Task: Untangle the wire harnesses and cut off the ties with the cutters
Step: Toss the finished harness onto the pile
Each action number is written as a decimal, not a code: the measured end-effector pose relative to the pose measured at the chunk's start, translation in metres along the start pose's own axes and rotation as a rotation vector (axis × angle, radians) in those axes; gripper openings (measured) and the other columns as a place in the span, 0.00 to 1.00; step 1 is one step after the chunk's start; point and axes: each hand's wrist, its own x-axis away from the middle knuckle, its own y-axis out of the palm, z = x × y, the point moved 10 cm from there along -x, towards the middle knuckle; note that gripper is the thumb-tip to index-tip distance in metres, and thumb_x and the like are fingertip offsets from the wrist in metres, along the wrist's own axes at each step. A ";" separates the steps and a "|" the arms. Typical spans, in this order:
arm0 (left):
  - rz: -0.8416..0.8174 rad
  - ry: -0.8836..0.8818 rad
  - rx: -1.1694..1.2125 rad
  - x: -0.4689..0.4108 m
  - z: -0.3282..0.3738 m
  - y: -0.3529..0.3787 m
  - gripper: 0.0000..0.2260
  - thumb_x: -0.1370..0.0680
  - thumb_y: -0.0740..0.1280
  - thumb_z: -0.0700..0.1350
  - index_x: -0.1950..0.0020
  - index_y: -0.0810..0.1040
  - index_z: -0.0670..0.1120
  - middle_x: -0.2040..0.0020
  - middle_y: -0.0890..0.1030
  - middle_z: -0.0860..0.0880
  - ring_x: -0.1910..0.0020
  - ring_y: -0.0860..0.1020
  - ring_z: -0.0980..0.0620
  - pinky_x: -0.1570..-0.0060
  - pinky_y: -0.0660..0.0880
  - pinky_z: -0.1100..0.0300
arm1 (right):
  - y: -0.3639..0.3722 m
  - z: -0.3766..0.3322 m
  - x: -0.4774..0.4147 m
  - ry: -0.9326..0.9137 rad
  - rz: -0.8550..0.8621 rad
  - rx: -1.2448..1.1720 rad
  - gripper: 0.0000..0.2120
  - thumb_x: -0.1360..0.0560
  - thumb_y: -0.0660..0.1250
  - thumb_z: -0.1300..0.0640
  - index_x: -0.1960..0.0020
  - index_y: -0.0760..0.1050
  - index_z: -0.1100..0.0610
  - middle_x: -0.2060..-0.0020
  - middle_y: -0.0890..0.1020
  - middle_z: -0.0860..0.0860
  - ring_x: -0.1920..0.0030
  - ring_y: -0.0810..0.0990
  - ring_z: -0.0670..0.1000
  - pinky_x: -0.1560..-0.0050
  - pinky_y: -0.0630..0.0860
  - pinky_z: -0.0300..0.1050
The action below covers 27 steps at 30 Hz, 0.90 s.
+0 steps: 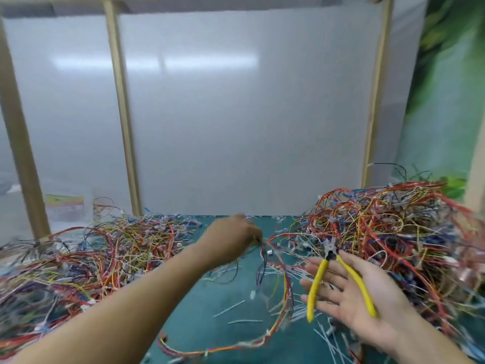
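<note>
Pinching wire harness with left hand, mid table. Cradling yellow cutters on flat, straight-fingered right hand, near right. Flanked by left pile, right pile.

Soft even light, motion-blurred edges

Nothing legible: no text, number or brand can be read. The one printed thing is a small clear plastic packet at the far left, beyond the tangled pile of coloured wires. It bears a label banded in green, yellow and pink, but its print is too blurred to make out.
</note>
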 end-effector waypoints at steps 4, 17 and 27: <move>0.330 -0.329 0.317 -0.005 -0.079 -0.118 0.07 0.20 0.68 0.52 0.49 0.83 0.51 0.56 0.84 0.50 0.61 0.79 0.51 0.63 0.73 0.61 | 0.002 -0.012 0.010 -0.043 0.001 0.036 0.24 0.18 0.59 0.46 0.38 0.78 0.66 0.43 0.83 0.65 0.42 0.82 0.68 0.40 0.76 0.69; 0.578 -0.533 1.088 0.041 -0.093 -0.199 0.14 0.22 0.71 0.46 0.57 0.78 0.35 0.70 0.75 0.44 0.82 0.71 0.56 0.79 0.70 0.66 | 0.085 0.061 -0.012 -0.304 -0.117 1.749 0.14 0.20 0.57 0.43 0.39 0.73 0.46 0.41 0.75 0.53 0.40 0.74 0.53 0.40 0.69 0.50; 0.607 -0.493 1.034 0.099 -0.084 -0.226 0.10 0.21 0.69 0.47 0.57 0.79 0.42 0.76 0.74 0.52 0.77 0.69 0.55 0.72 0.68 0.60 | 0.075 0.055 -0.040 -0.375 -0.106 1.520 0.24 0.22 0.66 0.42 0.29 0.73 0.50 0.32 0.75 0.48 0.33 0.73 0.49 0.31 0.69 0.48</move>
